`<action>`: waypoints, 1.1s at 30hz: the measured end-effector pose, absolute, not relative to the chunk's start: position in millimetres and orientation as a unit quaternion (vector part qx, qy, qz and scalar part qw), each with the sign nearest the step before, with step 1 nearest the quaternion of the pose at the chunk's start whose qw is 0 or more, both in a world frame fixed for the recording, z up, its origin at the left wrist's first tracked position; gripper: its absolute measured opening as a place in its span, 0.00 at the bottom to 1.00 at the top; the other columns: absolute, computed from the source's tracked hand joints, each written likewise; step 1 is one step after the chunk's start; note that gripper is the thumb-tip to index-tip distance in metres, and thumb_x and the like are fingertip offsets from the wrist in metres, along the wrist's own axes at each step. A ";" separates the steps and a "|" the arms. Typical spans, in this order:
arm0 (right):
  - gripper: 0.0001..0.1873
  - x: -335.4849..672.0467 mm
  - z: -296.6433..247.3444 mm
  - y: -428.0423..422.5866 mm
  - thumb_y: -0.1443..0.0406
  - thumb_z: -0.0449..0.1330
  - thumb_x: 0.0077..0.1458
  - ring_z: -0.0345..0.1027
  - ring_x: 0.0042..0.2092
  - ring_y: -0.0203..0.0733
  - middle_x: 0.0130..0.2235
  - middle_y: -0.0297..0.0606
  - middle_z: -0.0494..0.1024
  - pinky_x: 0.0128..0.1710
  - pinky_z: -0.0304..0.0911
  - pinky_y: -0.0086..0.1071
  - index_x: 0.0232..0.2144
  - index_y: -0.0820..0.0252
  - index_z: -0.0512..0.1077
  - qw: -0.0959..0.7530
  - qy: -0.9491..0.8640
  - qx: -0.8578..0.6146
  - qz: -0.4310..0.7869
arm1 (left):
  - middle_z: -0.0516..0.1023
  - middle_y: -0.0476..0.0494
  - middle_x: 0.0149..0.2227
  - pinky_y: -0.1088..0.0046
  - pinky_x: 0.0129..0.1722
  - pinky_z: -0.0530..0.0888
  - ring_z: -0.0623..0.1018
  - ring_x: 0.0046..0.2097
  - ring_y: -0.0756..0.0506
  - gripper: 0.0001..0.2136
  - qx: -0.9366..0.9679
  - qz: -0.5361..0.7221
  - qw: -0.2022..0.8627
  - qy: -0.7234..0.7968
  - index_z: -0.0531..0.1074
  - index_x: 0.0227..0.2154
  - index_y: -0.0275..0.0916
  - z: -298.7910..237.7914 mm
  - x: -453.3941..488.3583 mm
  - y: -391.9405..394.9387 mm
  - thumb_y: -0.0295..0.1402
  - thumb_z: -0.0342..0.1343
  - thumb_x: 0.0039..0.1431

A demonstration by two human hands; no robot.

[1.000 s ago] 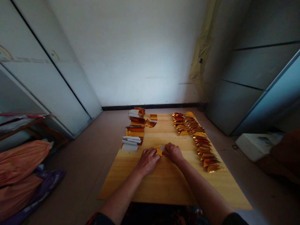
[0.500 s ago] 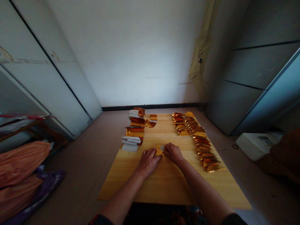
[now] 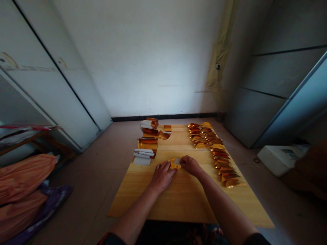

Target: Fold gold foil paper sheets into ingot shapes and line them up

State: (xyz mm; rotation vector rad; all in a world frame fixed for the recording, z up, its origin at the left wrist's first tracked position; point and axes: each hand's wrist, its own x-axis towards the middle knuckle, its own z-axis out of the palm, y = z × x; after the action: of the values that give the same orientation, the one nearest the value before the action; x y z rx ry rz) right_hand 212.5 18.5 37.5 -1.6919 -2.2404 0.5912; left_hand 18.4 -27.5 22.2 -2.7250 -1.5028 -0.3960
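Folding seems in hand: the foil (image 3: 174,166) lies on the tabletop (image 3: 178,202), the left hand (image 3: 162,176) over one edge, the right hand (image 3: 190,165) curled narrow at its grey end; I cannot tell whether either pinches. The next move likely calls for steady creasing.

An apparent home interior, with white cupboard doors (image 3: 41,85) at left and orange cloth (image 3: 25,173) near left.

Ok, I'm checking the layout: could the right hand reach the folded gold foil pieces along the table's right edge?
Probably yes: only wooden tabletop shows between the right hand and those folded gold foil pieces, though it is at a gold-grey paper.
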 end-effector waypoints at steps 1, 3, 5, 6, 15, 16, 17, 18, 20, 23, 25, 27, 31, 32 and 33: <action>0.07 210.2 40.1 19.2 0.66 0.56 0.52 0.68 0.38 0.35 0.38 0.36 0.75 0.35 0.56 0.25 0.33 0.58 0.73 0.122 -0.771 -0.592 0.202 | 0.67 0.40 0.55 0.56 0.52 0.64 0.64 0.58 0.39 0.16 -0.868 -0.127 0.002 -0.480 0.70 0.48 0.52 21.8 18.5 -27.3 0.30 0.51 0.58; 0.08 204.5 45.2 20.6 0.60 0.59 0.50 0.68 0.36 0.36 0.36 0.35 0.75 0.33 0.56 0.26 0.32 0.58 0.73 0.091 -0.763 -0.611 0.191 | 0.67 0.41 0.55 0.56 0.52 0.64 0.64 0.58 0.39 0.16 -0.867 -0.126 0.002 -0.482 0.70 0.49 0.52 20.5 18.5 -26.7 0.30 0.50 0.59; 0.12 198.4 49.9 21.9 0.56 0.62 0.46 0.69 0.36 0.38 0.37 0.36 0.75 0.32 0.55 0.27 0.33 0.57 0.73 0.062 -0.754 -0.630 0.174 | 0.67 0.41 0.55 0.56 0.52 0.64 0.64 0.58 0.39 0.16 -0.866 -0.122 0.001 -0.484 0.70 0.49 0.52 19.3 18.4 -26.3 0.30 0.50 0.59; 0.14 195.7 51.9 22.6 0.55 0.63 0.45 0.69 0.37 0.39 0.38 0.36 0.76 0.32 0.55 0.28 0.33 0.56 0.73 0.050 -0.750 -0.638 0.166 | 0.66 0.41 0.55 0.56 0.52 0.64 0.64 0.58 0.39 0.16 -0.866 -0.120 -0.001 -0.485 0.70 0.49 0.52 19.0 18.3 -26.3 0.30 0.50 0.59; 0.09 189.7 61.1 26.9 0.61 0.58 0.49 0.70 0.39 0.42 0.39 0.40 0.77 0.32 0.56 0.28 0.34 0.56 0.74 0.019 -0.738 -0.654 0.163 | 0.66 0.40 0.56 0.55 0.51 0.64 0.65 0.58 0.39 0.16 -0.862 -0.108 -0.015 -0.495 0.70 0.49 0.52 23.3 20.1 -26.7 0.30 0.49 0.60; 0.09 191.1 60.0 27.0 0.62 0.57 0.50 0.70 0.39 0.41 0.39 0.40 0.77 0.32 0.55 0.28 0.34 0.57 0.74 0.025 -0.739 -0.654 0.160 | 0.66 0.40 0.56 0.55 0.51 0.64 0.65 0.58 0.39 0.16 -0.861 -0.108 -0.017 -0.497 0.70 0.49 0.52 23.2 20.3 -26.6 0.30 0.49 0.60; 0.09 193.0 58.2 27.0 0.62 0.57 0.51 0.69 0.39 0.40 0.38 0.39 0.76 0.32 0.55 0.28 0.33 0.57 0.74 0.035 -0.741 -0.651 0.160 | 0.66 0.40 0.56 0.55 0.52 0.64 0.64 0.58 0.39 0.16 -0.860 -0.108 -0.019 -0.498 0.70 0.49 0.52 23.0 20.4 -26.4 0.30 0.49 0.60; 0.09 195.4 55.9 26.8 0.61 0.56 0.51 0.69 0.38 0.39 0.38 0.39 0.76 0.32 0.55 0.28 0.33 0.57 0.74 0.045 -0.744 -0.645 0.165 | 0.66 0.40 0.56 0.55 0.52 0.64 0.64 0.58 0.39 0.16 -0.860 -0.108 -0.021 -0.498 0.70 0.48 0.52 22.6 20.4 -26.4 0.30 0.49 0.60; 0.08 201.0 50.3 26.2 0.60 0.58 0.50 0.68 0.36 0.37 0.36 0.37 0.76 0.31 0.54 0.26 0.32 0.58 0.74 0.067 -0.757 -0.622 0.187 | 0.66 0.40 0.56 0.55 0.52 0.63 0.63 0.59 0.39 0.15 -0.860 -0.112 -0.025 -0.497 0.70 0.48 0.51 21.9 20.3 -26.4 0.31 0.49 0.60; 0.10 207.6 42.5 24.7 0.61 0.63 0.45 0.66 0.34 0.35 0.35 0.35 0.74 0.30 0.53 0.25 0.32 0.58 0.73 0.096 -0.773 -0.593 0.206 | 0.66 0.40 0.56 0.56 0.52 0.63 0.63 0.59 0.39 0.15 -0.859 -0.119 -0.029 -0.497 0.71 0.48 0.50 22.3 20.5 -27.4 0.30 0.49 0.59; 0.11 209.3 39.2 24.1 0.63 0.63 0.44 0.65 0.34 0.35 0.36 0.35 0.74 0.31 0.53 0.26 0.33 0.58 0.73 0.106 -0.774 -0.591 0.200 | 0.66 0.40 0.56 0.57 0.53 0.62 0.63 0.59 0.40 0.15 -0.855 -0.123 -0.033 -0.502 0.71 0.47 0.50 24.4 21.8 -28.6 0.29 0.50 0.58; 0.10 210.1 37.7 24.1 0.66 0.62 0.45 0.66 0.35 0.35 0.36 0.35 0.74 0.33 0.55 0.26 0.34 0.59 0.73 0.108 -0.775 -0.591 0.198 | 0.68 0.41 0.54 0.57 0.52 0.62 0.64 0.58 0.40 0.14 -0.848 -0.129 -0.037 -0.513 0.72 0.46 0.50 27.6 24.6 -29.7 0.30 0.51 0.58; 0.11 214.0 38.1 20.6 0.70 0.56 0.50 0.66 0.39 0.36 0.41 0.39 0.73 0.38 0.57 0.26 0.37 0.59 0.75 0.120 -0.800 -0.561 0.175 | 0.71 0.42 0.51 0.56 0.51 0.62 0.67 0.54 0.40 0.09 -0.826 -0.154 -0.041 -0.540 0.75 0.38 0.47 33.0 33.5 -29.7 0.33 0.51 0.58; 0.12 215.1 38.4 17.7 0.70 0.55 0.51 0.66 0.41 0.36 0.43 0.40 0.73 0.39 0.57 0.26 0.37 0.59 0.75 0.122 -0.812 -0.548 0.160 | 0.72 0.43 0.50 0.56 0.50 0.62 0.68 0.54 0.40 0.08 -0.818 -0.161 -0.042 -0.550 0.75 0.36 0.47 33.6 35.7 -29.0 0.33 0.51 0.58; 0.12 215.8 38.7 13.8 0.70 0.54 0.52 0.65 0.42 0.38 0.44 0.40 0.72 0.40 0.57 0.27 0.37 0.58 0.75 0.122 -0.824 -0.535 0.142 | 0.72 0.43 0.49 0.57 0.50 0.62 0.68 0.53 0.40 0.07 -0.810 -0.166 -0.045 -0.561 0.75 0.35 0.46 33.7 37.7 -28.0 0.33 0.52 0.57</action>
State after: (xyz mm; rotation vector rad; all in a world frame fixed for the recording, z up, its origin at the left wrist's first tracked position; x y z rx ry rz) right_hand 215.8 13.8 38.7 -1.5617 -2.4046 0.4157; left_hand 37.7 -28.0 33.7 -2.6193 -1.8141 -0.5383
